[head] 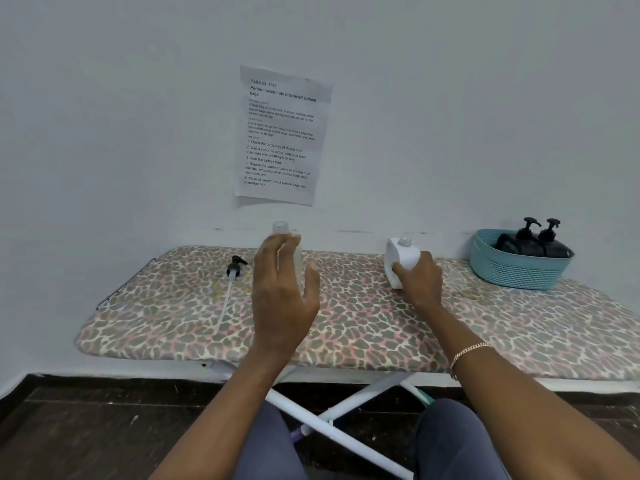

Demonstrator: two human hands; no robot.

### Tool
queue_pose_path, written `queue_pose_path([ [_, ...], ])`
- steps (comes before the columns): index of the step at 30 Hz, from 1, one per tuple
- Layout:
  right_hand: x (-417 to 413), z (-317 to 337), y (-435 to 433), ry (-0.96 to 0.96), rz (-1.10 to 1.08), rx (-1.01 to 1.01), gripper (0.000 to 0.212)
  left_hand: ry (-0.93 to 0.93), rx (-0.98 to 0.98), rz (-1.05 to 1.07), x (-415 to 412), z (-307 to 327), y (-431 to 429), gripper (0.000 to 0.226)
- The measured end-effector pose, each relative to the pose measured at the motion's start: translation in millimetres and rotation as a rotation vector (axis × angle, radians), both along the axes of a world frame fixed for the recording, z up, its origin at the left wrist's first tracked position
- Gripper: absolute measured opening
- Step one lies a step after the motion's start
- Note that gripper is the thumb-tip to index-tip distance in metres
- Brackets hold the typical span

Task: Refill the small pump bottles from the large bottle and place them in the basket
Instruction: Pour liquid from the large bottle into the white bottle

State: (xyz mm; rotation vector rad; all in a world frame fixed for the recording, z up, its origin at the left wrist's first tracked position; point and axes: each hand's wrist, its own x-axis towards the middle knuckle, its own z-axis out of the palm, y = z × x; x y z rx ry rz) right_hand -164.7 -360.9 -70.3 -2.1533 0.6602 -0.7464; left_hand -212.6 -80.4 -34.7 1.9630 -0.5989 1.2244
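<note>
A clear small bottle [281, 229] with no pump stands uncapped on the leopard-print board [363, 323]. My left hand [282, 289] is in front of it, fingers spread and loose, thumb out to the right; whether it touches the bottle is unclear. Its black pump head with a long white tube [231, 282] lies on the board to the left. My right hand [420, 277] grips the large white bottle [401, 258], which stands uncapped on the board. Two dark pump bottles [535, 242] stand inside the teal basket [516, 271] at the right.
The board is an ironing board on white crossed legs [332, 415], set against a pale wall. A printed sheet [282, 133] is taped to the wall above it. Dark floor and my knees lie below.
</note>
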Motion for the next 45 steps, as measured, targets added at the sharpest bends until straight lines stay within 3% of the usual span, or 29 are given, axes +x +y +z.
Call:
queue_pose_path([
  [7, -36, -5, 20, -0.039, 0.122, -0.027, 0.057, 0.217, -0.204, 0.041, 9, -4, 12, 0.068],
  [14, -73, -6, 31, -0.062, 0.216, -0.04, 0.051, 0.522, -0.271, -0.043, 23, -18, 15, 0.096],
  [23, -98, -13, 35, -0.129, 0.267, 0.009, 0.052, 0.517, -0.278, -0.053, 34, -29, 13, 0.063],
  [34, -117, -17, 39, -0.159, 0.332, 0.049, 0.059, 0.359, -0.12, -0.054, 18, -25, 5, 0.065],
  [45, -128, -14, 45, -0.116, 0.356, 0.039, 0.041, 0.136, 0.201, 0.071, 11, -26, -8, 0.074],
])
